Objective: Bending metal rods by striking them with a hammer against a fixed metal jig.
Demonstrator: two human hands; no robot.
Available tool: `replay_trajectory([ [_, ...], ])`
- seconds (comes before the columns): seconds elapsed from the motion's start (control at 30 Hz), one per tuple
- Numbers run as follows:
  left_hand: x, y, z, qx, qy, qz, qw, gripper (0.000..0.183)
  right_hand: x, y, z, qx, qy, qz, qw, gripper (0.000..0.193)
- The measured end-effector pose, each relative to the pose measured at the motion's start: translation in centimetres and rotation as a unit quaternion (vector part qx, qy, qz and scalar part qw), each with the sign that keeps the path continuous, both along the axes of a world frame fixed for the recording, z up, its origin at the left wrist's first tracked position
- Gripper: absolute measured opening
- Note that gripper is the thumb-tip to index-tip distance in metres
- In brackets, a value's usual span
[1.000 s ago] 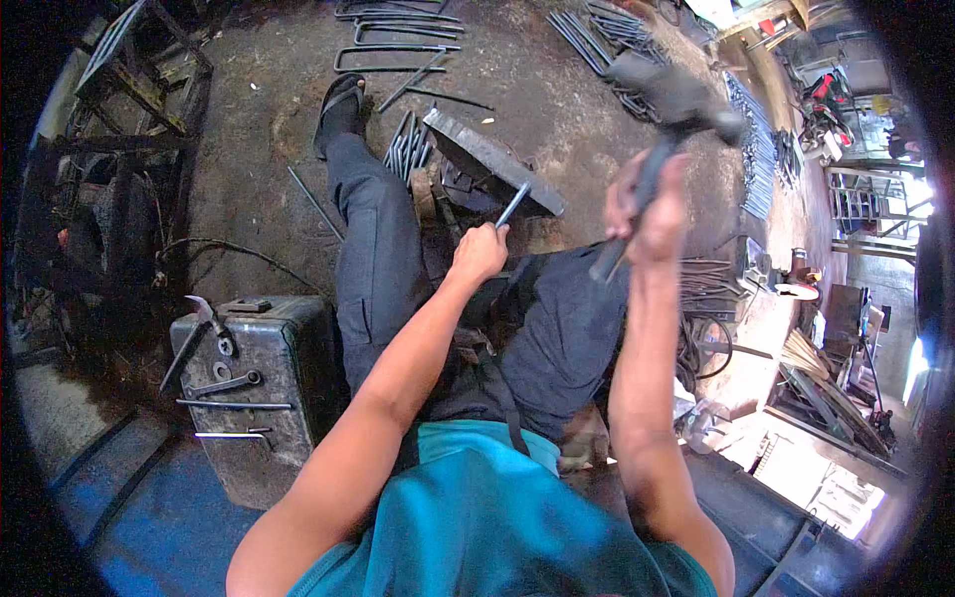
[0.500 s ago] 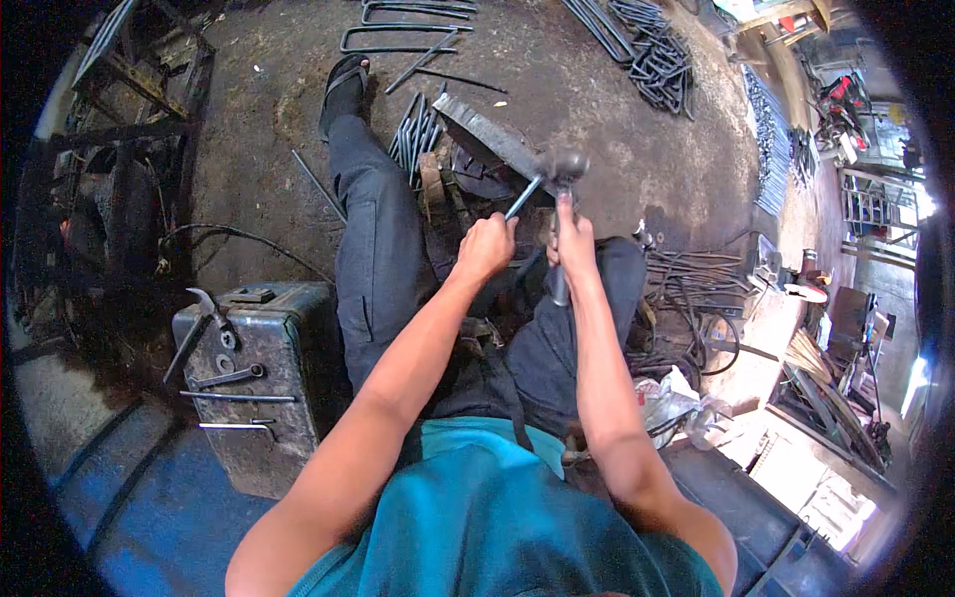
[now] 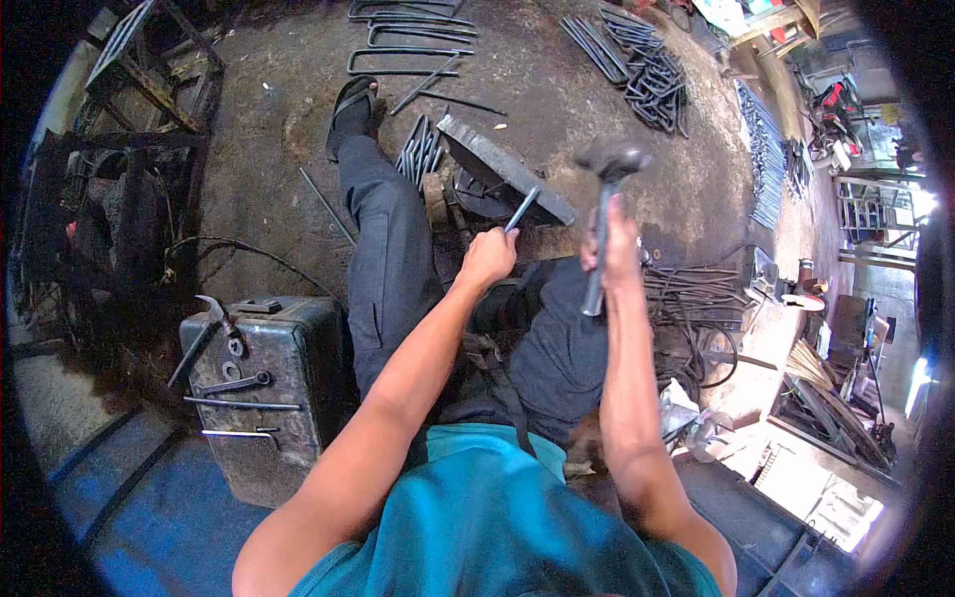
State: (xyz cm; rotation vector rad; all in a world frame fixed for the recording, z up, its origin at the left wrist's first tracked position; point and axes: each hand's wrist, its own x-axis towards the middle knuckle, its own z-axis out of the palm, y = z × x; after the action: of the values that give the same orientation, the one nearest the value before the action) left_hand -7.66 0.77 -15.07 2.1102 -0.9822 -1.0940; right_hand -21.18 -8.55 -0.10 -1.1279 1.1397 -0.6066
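Note:
My left hand (image 3: 488,256) is closed around a metal rod (image 3: 521,210), whose far end rests on the edge of a flat steel block (image 3: 502,164). In my right hand (image 3: 615,244) is a hammer (image 3: 614,164), gripped by its handle. Its head, blurred by motion, is raised to the right of the block and apart from the rod. Several short rods (image 3: 421,149) lean together just left of the block. What supports the block is partly hidden behind my hands and legs.
At lower left stands a dark metal box (image 3: 261,458) with a claw hammer (image 3: 211,323) and a wrench (image 3: 231,383) on it. Bent U-shaped rods (image 3: 403,71) lie on the floor ahead. A pile of bent rods (image 3: 647,75) is at far right. My outstretched leg (image 3: 376,249) borders the left side.
The hammer has swung up and to the right, away from the rod's end. My left hand keeps its hold on the rod in nearly the same place.

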Motion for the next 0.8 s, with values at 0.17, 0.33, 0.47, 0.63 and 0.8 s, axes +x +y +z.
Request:
replay_trajectory([
  [0.17,0.7,-0.1,0.5,-0.018,0.032,0.007,0.999,0.05,1.0,-0.6,13.3,-0.147,-0.292,0.103,0.94,0.056],
  [0.33,0.8,-0.5,0.4,-0.01,0.032,0.001,0.999,0.051,3.2,-1.0,17.2,-0.313,-0.382,0.183,0.85,0.068],
  [0.47,0.8,-0.3,0.7,0.005,0.034,0.0,0.999,0.05,2.4,0.4,8.2,-0.175,-0.294,0.078,0.936,0.067],
  [0.63,0.1,-0.6,0.7,-0.017,0.035,-0.003,0.999,0.049,1.4,1.0,-9.4,0.06,0.064,0.017,0.996,0.051],
  [0.8,1.1,-0.3,0.5,-0.012,0.04,0.008,0.999,0.051,0.7,3.8,-11.6,0.039,0.069,0.011,0.997,0.048],
])
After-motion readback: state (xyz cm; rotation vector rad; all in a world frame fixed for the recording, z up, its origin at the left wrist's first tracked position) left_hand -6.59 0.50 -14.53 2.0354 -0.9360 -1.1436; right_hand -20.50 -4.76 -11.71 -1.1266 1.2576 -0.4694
